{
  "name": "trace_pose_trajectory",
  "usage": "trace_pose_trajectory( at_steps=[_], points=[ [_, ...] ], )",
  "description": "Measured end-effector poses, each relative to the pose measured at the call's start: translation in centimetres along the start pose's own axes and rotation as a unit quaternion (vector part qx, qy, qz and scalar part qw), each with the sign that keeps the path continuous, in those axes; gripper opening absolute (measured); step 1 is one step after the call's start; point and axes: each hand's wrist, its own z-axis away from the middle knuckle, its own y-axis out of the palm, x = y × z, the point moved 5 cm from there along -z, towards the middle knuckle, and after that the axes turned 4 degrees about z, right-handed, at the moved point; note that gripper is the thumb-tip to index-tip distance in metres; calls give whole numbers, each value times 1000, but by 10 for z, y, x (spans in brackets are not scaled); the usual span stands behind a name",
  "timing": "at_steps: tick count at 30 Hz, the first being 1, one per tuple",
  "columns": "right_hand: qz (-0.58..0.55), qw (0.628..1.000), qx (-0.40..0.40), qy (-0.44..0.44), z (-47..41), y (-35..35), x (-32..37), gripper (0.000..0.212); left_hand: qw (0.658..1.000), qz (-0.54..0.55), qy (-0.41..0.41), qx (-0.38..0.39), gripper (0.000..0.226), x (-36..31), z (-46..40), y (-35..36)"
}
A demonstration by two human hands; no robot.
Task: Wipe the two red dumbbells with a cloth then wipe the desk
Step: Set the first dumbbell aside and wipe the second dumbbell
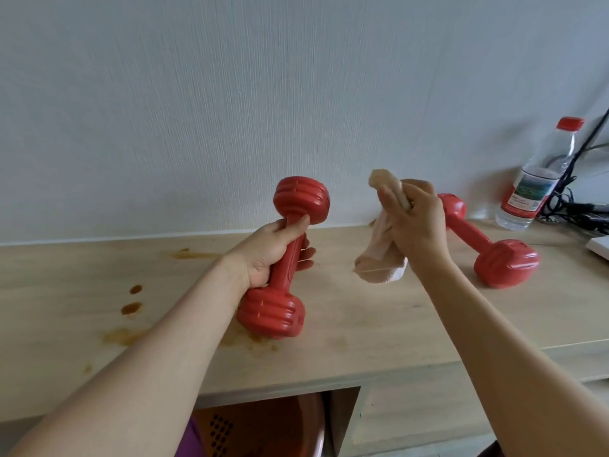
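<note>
My left hand point(270, 250) grips the handle of a red dumbbell point(286, 258) and holds it nearly upright over the light wooden desk point(362, 328). Its lower head hangs just above or on the desk; I cannot tell which. To its right, my right hand point(413, 222) is closed around a pale pink cloth point(379, 255), whose ends stick out above and below the fist. The cloth is apart from the held dumbbell. A second red dumbbell point(494, 252) lies on the desk behind my right hand, partly hidden by it.
Brown stains point(131, 306) mark the desk's left part and the spot under the held dumbbell. A clear water bottle with a red cap point(534, 186) stands at the back right beside black cables point(580, 206). A white object point(599, 247) sits at the right edge. An orange basket point(260, 427) is below the desk.
</note>
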Motion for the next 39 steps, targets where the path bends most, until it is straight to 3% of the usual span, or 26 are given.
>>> trace_pose_trajectory(
  at_steps=[4,7,11,14,18,22,27,29,34,39],
  points=[
    [-91,995,-7,-27,-3,8,18,35,997,-58,39,-35,8,1,7,6],
    [-117,990,-10,-73,1,13,37,22,989,-105,86,-54,12,-1,10,6],
    [-59,983,-29,-172,14,23,60,29,973,-167,139,-73,18,-3,13,8],
    [-1,962,18,-272,26,45,70,29,958,-211,174,-81,16,-4,14,9],
    [-69,974,53,-209,25,56,62,27,932,-274,214,-104,17,-7,16,7],
    [-136,983,63,-102,24,53,53,22,943,-237,206,-109,13,-7,16,6],
    [-32,996,37,-80,14,42,44,16,945,-236,201,-105,10,-8,15,7],
    [28,995,19,-94,15,37,48,17,943,-240,204,-111,11,-8,14,7],
    [152,957,-5,-245,30,35,93,15,937,-255,200,-127,10,-9,14,8],
    [114,972,27,-204,24,34,83,15,932,-281,197,-117,9,-8,15,11]
  ],
)
